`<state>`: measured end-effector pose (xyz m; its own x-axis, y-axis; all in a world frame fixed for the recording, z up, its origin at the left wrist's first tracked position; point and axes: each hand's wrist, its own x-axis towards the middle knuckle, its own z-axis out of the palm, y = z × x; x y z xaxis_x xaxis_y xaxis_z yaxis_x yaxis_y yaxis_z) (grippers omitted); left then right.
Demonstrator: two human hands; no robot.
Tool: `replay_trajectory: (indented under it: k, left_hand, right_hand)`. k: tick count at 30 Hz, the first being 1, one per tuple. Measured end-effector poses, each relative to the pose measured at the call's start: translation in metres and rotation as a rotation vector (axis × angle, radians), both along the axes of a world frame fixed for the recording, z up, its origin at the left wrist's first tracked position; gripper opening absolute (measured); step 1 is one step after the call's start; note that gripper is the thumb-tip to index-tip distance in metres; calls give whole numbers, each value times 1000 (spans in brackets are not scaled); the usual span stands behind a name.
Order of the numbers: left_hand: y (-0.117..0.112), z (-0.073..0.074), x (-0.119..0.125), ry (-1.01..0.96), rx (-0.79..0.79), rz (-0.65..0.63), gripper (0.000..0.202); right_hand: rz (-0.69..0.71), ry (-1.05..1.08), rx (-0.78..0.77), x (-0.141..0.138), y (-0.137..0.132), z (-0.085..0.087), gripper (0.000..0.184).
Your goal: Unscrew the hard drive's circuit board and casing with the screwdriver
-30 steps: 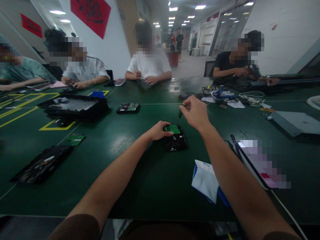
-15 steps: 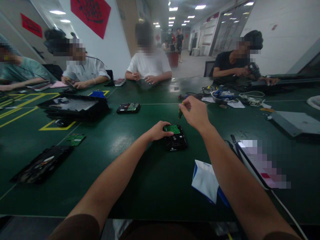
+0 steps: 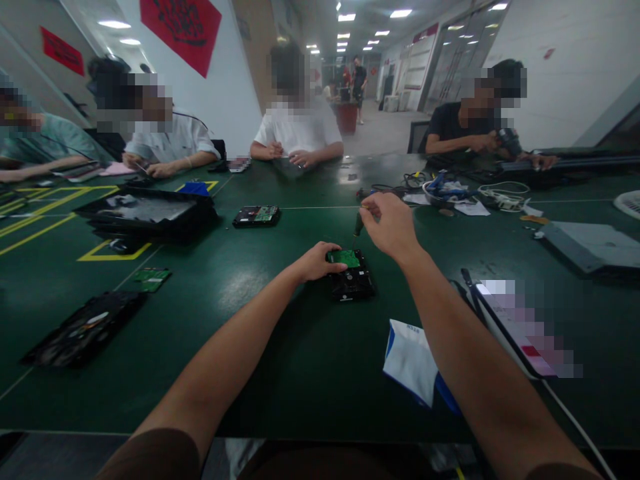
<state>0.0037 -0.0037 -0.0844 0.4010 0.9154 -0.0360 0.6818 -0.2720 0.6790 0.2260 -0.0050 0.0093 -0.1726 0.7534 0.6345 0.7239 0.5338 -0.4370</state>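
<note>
A black hard drive (image 3: 351, 285) with a green circuit board (image 3: 349, 259) facing up lies on the green table in front of me. My left hand (image 3: 323, 262) grips the drive at its left far side, thumb across the board. In my right hand (image 3: 389, 223) a small dark screwdriver (image 3: 358, 225) is pinched between thumb and fingers. It stands nearly upright, its thin shaft running down to the far edge of the board. Whether the tip sits in a screw is too small to tell.
Another hard drive (image 3: 257, 216) lies farther off, left of a black tray (image 3: 150, 210). At left are a loose circuit board (image 3: 153, 279) and a dark drive casing (image 3: 85, 329). A white-blue packet (image 3: 411, 362), a tablet-like screen (image 3: 520, 327) and a grey metal box (image 3: 593, 245) lie right. Several people sit opposite.
My right hand and the screwdriver's handle have shifted slightly, with the fingers turned a little on the handle. My left hand and the hard drive stay in place.
</note>
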Motion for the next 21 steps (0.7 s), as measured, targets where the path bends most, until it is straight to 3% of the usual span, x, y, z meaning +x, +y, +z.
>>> replay_trajectory:
  k: [14, 21]
  left_hand:
    - [4, -4, -1, 12, 31, -26, 80]
    - [-4, 5, 2, -19, 11, -4, 74]
  right_hand:
    - [26, 22, 4, 2, 5, -3, 3]
    - [-13, 67, -22, 2, 3, -3, 10]
